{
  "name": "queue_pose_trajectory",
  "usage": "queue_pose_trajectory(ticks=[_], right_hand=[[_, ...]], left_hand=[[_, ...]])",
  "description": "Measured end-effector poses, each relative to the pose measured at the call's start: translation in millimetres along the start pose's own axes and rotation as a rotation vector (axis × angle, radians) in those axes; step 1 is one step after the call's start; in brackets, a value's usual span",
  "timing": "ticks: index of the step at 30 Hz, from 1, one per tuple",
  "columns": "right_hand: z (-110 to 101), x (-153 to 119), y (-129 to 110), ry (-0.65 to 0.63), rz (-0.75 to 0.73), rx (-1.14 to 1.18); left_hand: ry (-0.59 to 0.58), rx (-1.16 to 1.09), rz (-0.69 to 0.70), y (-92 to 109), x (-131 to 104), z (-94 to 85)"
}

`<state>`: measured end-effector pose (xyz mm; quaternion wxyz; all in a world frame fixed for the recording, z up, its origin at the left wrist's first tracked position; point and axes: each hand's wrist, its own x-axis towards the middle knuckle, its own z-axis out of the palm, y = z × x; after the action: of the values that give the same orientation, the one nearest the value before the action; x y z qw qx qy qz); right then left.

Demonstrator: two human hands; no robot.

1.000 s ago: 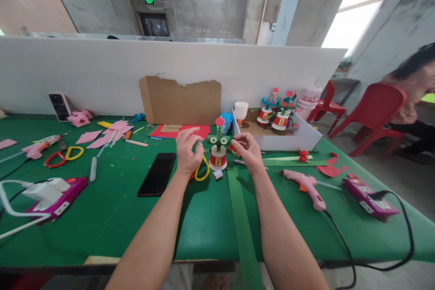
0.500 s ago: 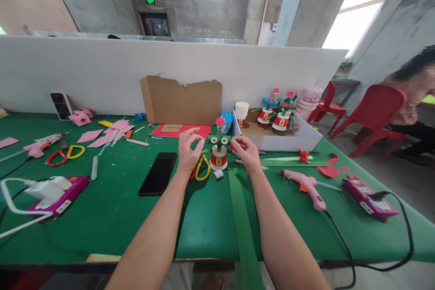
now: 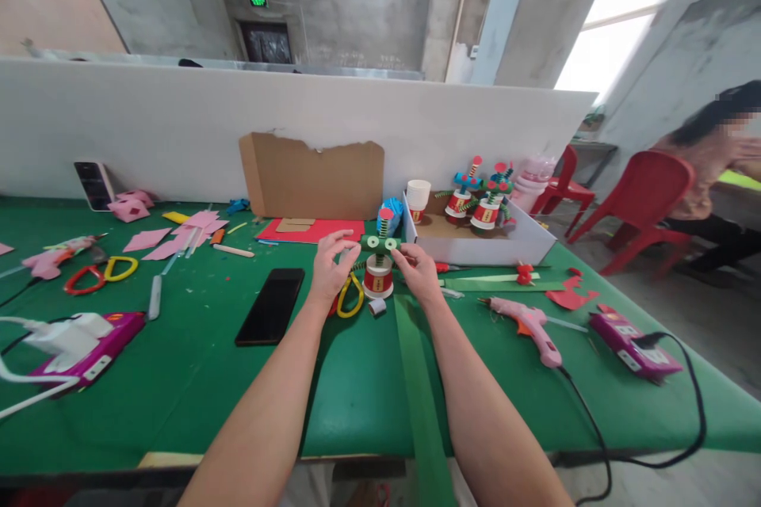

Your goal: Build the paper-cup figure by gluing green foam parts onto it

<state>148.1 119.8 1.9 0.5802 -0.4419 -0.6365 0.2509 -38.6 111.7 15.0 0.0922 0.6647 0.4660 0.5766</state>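
Note:
A small paper-cup figure (image 3: pixel 378 277) stands upright on the table, with a red-and-white cup body, a green rolled head with two white ring eyes, and a red disc on a striped spring. At its left side is my left hand (image 3: pixel 331 268), fingers curved and apart, fingertips close to the head's left end. The thumb and forefinger of my right hand (image 3: pixel 419 269) are pinched at the head's right end. Scissors with red and yellow handles (image 3: pixel 350 297) lie partly behind my left hand. A small pale roll (image 3: pixel 376 306) rests before the cup.
A black phone (image 3: pixel 270 306) lies left of my arms; a long green strip (image 3: pixel 416 380) runs between them. Rightward are a pink glue gun (image 3: pixel 529 321) and a purple power strip (image 3: pixel 633 344). A white box (image 3: pixel 481 249) holds similar figures. A person (image 3: pixel 713 150) sits far right.
My right hand has moved in to the left, and its fingertips now meet the figure's head. The left hand keeps nearly the same pose. The whole view has shifted slightly.

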Motion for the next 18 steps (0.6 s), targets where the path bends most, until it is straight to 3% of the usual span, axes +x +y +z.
queue_pose_trajectory(ticks=[18], right_hand=[[4.2, 0.1, -2.2, -0.053, -0.055, -0.046]], left_hand=[[0.032, 0.129, 0.039, -7.6, -2.0, 9.2]])
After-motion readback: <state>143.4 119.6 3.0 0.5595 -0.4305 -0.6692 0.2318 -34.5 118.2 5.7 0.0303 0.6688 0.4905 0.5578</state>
